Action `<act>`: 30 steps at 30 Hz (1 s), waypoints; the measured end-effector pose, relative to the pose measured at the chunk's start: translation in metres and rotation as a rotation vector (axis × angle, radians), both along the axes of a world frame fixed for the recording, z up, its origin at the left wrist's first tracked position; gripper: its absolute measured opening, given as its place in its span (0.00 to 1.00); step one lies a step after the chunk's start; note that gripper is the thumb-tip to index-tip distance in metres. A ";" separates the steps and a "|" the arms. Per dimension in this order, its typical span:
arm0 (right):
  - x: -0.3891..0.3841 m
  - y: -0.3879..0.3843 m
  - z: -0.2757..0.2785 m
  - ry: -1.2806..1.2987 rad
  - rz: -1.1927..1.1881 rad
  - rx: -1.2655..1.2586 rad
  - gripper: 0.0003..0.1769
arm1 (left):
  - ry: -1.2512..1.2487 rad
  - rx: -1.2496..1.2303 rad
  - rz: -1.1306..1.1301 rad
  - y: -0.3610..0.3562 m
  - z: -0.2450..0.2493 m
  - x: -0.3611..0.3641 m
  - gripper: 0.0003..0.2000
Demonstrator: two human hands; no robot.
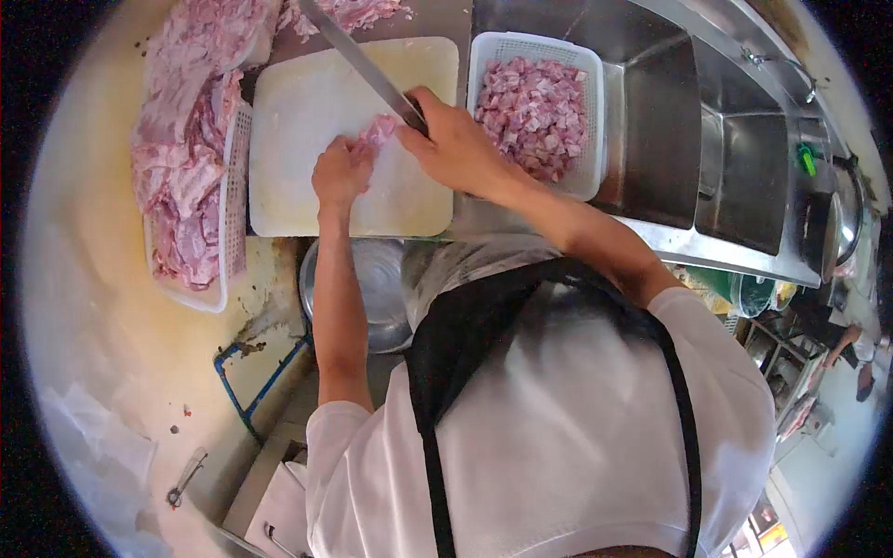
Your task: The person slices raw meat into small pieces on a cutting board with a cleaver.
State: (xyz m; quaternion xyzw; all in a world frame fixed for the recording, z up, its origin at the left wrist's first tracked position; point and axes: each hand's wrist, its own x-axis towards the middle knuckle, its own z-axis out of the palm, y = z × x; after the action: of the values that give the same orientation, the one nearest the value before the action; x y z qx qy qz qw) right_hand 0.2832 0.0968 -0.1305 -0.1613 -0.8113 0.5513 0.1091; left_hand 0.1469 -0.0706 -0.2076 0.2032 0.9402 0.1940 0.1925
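Note:
My right hand [451,139] is closed round the handle of a long knife [358,63], whose blade points up and to the left over the white cutting board [298,102]. A small piece of raw pink meat [378,132] is between my two hands. The fingers of my left hand [340,174] are curled against this piece, low over the board. Right of the board, a white basket [600,121] holds many diced meat cubes [532,110]. On the left, another white basket [239,186] is heaped with large raw meat pieces [184,200].
Steel sink basins [651,139] lie to the right, with a faucet [781,67] at their far side. More meat [358,13] sits behind the board. Below the counter is a round metal bowl [367,288]. Another person's arm [845,344] shows at the far right.

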 end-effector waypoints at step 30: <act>-0.015 -0.038 -0.091 -0.262 0.254 0.045 0.20 | 0.155 0.102 0.015 -0.030 -0.005 0.015 0.11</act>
State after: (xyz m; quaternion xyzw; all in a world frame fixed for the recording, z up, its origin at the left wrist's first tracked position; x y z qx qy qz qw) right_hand 0.2687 0.0590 -0.2214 -0.1256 -0.8446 0.5164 -0.0646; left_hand 0.1623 -0.1003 -0.2125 0.2200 0.9427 0.2269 0.1072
